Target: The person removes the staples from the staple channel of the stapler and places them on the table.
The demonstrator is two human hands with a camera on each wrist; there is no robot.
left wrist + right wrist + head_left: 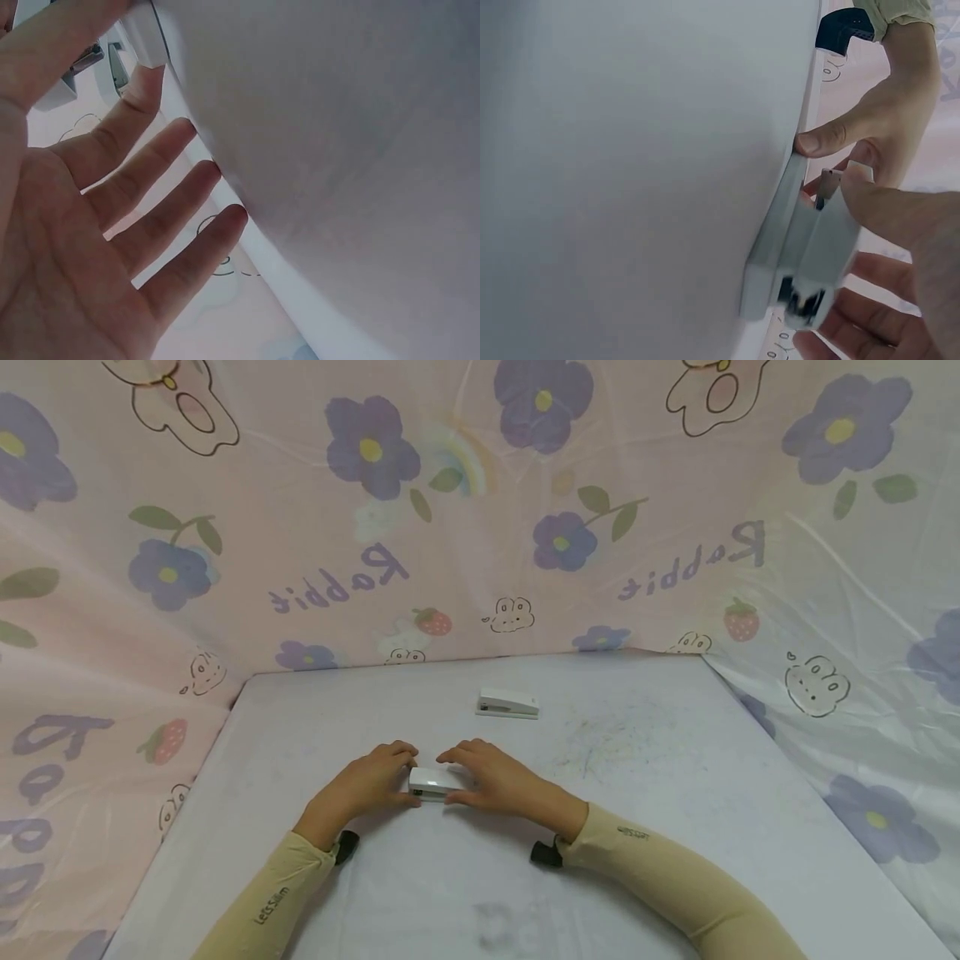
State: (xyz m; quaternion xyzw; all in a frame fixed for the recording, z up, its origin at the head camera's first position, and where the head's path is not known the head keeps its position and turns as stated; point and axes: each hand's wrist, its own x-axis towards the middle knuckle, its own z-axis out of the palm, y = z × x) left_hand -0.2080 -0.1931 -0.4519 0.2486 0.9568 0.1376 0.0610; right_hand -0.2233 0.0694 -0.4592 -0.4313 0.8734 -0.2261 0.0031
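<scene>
A white stapler (425,777) lies on the white table between the two hands. In the right wrist view, the right hand (907,300) has its thumb on this stapler (829,240) and its fingers on the far side. From above, the right hand (498,781) covers the stapler's right end. The left hand (367,783) is around the left end, its thumb by the base. In the left wrist view the fingers of the left hand (82,247) are spread and mostly straight. A second white stapler (510,704) lies farther back, apart from both hands.
The white table (360,877) has faint coloured marks at its right. A patterned curtain (465,543) with flowers and rabbits stands behind it and along both sides. A dark strap piece (546,854) sits under the right wrist, and another (347,847) under the left.
</scene>
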